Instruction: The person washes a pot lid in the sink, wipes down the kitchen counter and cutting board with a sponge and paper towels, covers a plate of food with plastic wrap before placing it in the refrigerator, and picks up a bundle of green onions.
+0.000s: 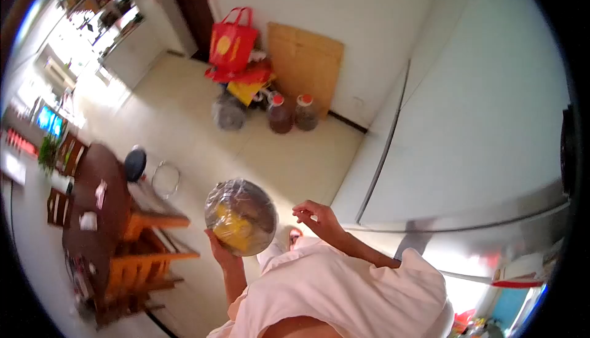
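Note:
A round metal bowl (261, 215) covered with clear plastic wrap is held out in front of my body. Yellow food (232, 227) and something brownish show through the wrap. My left hand (221, 250) grips the bowl's lower left edge, with most of its fingers hidden beneath it. To the right of the bowl, apart from it, is my right hand (312, 212), its fingers a little bent and spread, holding nothing.
A large pale refrigerator (467, 135) stands at the right. Against the wall are a red bag (232, 46), a wooden board (307, 61) and two red-capped jars (280, 117). A dark round table (92, 215), orange chairs (141, 270) and a stool (135, 165) are at the left.

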The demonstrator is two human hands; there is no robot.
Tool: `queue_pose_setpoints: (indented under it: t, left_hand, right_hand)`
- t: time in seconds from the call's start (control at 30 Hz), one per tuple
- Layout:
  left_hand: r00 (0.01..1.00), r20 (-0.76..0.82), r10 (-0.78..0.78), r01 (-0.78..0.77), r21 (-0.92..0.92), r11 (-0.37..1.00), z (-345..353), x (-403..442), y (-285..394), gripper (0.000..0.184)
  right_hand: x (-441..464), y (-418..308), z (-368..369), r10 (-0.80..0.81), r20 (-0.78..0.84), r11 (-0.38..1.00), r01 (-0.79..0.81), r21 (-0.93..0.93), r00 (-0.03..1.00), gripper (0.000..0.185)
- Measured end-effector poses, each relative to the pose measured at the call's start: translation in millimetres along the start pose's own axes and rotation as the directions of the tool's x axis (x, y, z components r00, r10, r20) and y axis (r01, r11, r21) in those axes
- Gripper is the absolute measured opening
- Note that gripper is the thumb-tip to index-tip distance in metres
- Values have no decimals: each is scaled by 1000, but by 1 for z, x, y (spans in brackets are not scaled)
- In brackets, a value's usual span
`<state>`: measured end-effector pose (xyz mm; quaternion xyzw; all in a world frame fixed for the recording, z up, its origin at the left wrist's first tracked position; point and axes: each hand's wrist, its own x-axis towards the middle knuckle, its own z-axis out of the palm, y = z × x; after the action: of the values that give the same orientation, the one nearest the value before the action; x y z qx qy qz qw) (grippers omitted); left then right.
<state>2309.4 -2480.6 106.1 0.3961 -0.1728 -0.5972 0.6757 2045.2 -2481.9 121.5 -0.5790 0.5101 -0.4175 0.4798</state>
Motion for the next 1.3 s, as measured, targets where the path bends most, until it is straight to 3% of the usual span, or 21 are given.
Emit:
queue_pose_setpoints:
  t: [0.13,0.23,0.27,0.3,0.33,0.37,0.43,0.47,0.57,0.7,0.8,0.87,0.97,1.03,1.1,1.2,1.3]
  left_hand:
    - [988,98,-117,119,-15,993,15,68,0,58]
    - [963,165,-212,200,85,976,40,166,-2,60]
    - [939,232,-254,233,111,966,48,193,-4,61]
    - [917,287,-278,249,133,959,15,148,10,61]
    - [906,285,-312,271,176,947,18,163,11,61]
    - [895,261,-362,307,228,924,64,235,-4,60]
    - [817,347,-460,381,273,883,97,276,-9,60]
    - [771,397,-498,409,292,865,117,297,-15,60]
    - [625,521,-582,410,415,812,151,328,-25,60]
    - [426,560,-710,550,463,695,226,371,-66,61]
    - [389,520,-761,543,538,645,246,373,-98,63]
    - [418,430,-800,482,641,597,270,383,-119,65]
    - [206,558,-804,491,652,578,306,416,-163,66]
    - [145,501,-853,498,708,501,336,416,-169,65]
    - [39,500,-865,519,730,445,357,430,-184,64]
    - [17,420,-907,448,808,383,390,439,-201,63]
    - [-164,542,-824,423,793,438,426,442,-218,62]
  right_hand:
    - [9,-8,-19,89,-300,995,-70,76,950,15]
    - [54,12,-44,-46,-566,999,30,-37,823,14]
    - [63,18,-54,-9,-668,1000,10,-2,744,14]
    - [-11,10,-27,-12,-774,1000,29,8,633,14]
    - [-13,15,-34,-38,-854,995,94,13,519,18]
    - [48,22,-76,-38,-916,991,134,18,400,22]
    - [63,9,-96,54,-976,979,183,93,210,23]
    - [64,21,-105,142,-980,959,225,172,142,24]
    - [52,52,-107,248,-960,897,405,178,-127,26]
    - [53,126,-136,453,-854,675,724,142,-255,23]
    - [33,151,-138,492,-824,560,827,53,-280,17]
    - [36,162,-139,498,-768,535,839,-93,-403,12]
    - [62,170,-159,456,-756,420,863,-283,-469,7]
    - [65,175,-164,493,-711,365,861,-354,-501,3]
    - [74,182,-169,450,-690,377,821,-429,-567,3]
    - [78,184,-169,349,-703,451,769,-453,-619,3]
    - [90,173,-164,441,-591,458,736,-499,-675,3]
